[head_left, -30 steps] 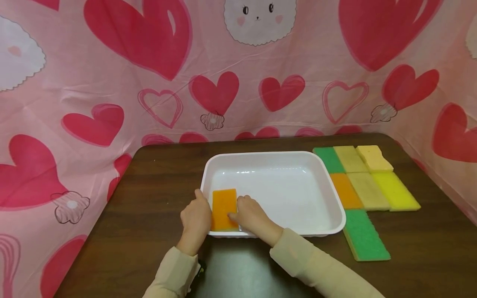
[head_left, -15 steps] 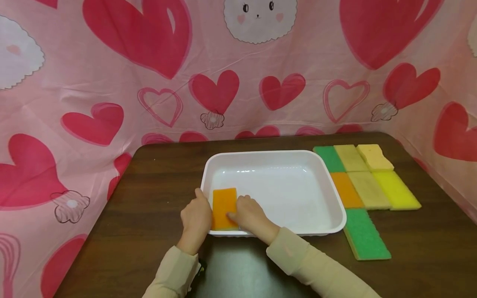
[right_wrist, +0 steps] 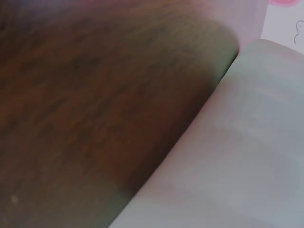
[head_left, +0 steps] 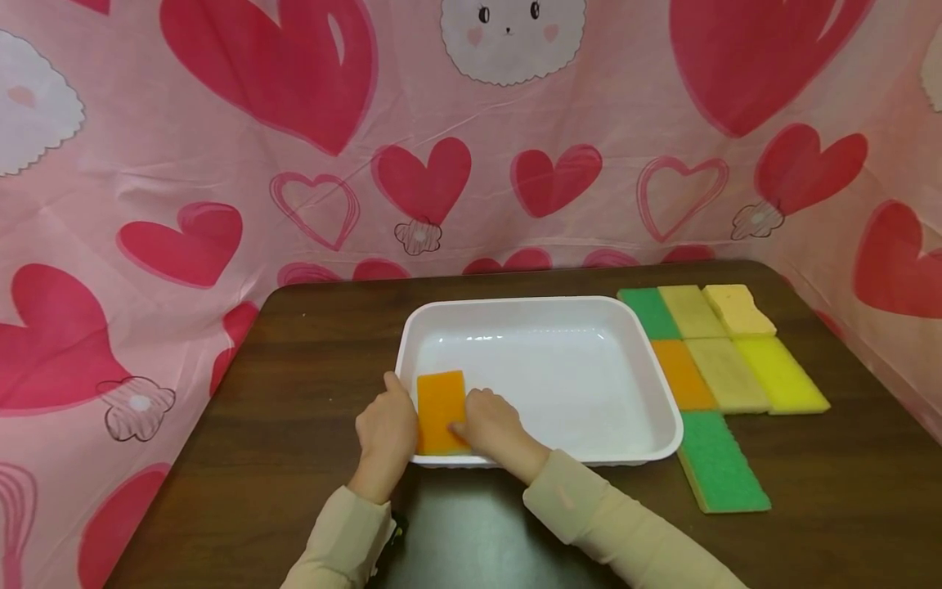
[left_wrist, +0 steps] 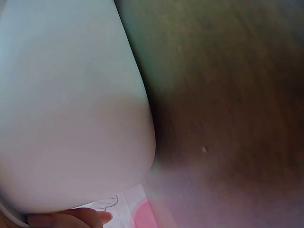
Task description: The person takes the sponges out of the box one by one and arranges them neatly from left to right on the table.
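Note:
A white tray (head_left: 559,384) lies on the dark wooden table, and an orange sponge (head_left: 440,409) rests flat in its front left corner. My left hand (head_left: 388,429) grips the tray's left rim near that corner. Its fingers (left_wrist: 71,218) show in the left wrist view, against the outer wall. My right hand (head_left: 496,425) reaches over the front rim and holds the sponge by its right edge, thumb on top and other fingers curled beside it. In the right wrist view only the tray wall (right_wrist: 247,152) and table show; the hand is hidden there.
Several sponges stand right of the tray: a green one (head_left: 724,465) nearest, then an orange one (head_left: 683,375), a bright yellow one (head_left: 782,375), beige ones and another green one (head_left: 649,311). Pink heart-patterned cloth (head_left: 434,106) hangs behind the table (head_left: 294,458).
The right forearm has shifted slightly left. Both hands keep their places on the tray rim and the orange sponge; otherwise the scene looks the same.

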The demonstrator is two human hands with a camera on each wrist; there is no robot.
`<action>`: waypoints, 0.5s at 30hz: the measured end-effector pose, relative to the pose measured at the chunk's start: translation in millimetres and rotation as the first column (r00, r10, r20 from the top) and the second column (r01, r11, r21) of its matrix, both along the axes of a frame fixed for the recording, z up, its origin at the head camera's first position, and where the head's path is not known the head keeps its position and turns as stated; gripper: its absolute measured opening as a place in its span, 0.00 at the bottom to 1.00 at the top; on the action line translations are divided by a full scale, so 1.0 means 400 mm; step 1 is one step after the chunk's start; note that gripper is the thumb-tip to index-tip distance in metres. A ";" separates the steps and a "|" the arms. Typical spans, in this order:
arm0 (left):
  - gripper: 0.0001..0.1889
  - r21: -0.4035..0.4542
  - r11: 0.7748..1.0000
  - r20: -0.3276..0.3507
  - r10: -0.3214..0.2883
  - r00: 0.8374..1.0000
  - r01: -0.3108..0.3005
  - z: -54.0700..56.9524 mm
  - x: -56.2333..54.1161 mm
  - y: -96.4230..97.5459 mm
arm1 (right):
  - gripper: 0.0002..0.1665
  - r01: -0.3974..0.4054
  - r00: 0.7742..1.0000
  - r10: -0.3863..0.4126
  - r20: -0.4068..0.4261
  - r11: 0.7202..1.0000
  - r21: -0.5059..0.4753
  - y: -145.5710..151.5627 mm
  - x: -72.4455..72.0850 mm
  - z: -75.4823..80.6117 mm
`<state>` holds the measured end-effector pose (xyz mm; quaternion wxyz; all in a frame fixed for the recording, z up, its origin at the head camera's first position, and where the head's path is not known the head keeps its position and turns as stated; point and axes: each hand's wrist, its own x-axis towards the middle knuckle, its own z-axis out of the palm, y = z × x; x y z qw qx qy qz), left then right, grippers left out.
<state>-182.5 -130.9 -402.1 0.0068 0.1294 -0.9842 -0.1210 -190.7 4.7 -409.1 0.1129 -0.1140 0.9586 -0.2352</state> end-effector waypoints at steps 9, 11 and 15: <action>0.11 -0.004 1.000 0.004 0.004 1.000 -0.004 0.001 0.000 0.002 | 0.19 0.003 1.000 -0.002 0.023 0.999 -0.045 0.003 0.000 0.005; 0.12 -0.001 1.000 0.005 0.005 1.000 -0.005 0.001 0.000 0.001 | 0.19 0.008 1.000 -0.006 0.025 0.997 -0.071 0.003 -0.001 0.004; 0.15 0.008 1.000 -0.003 0.009 1.000 -0.009 0.000 0.001 0.001 | 0.18 0.010 1.000 -0.008 0.017 0.993 -0.120 0.004 -0.002 0.000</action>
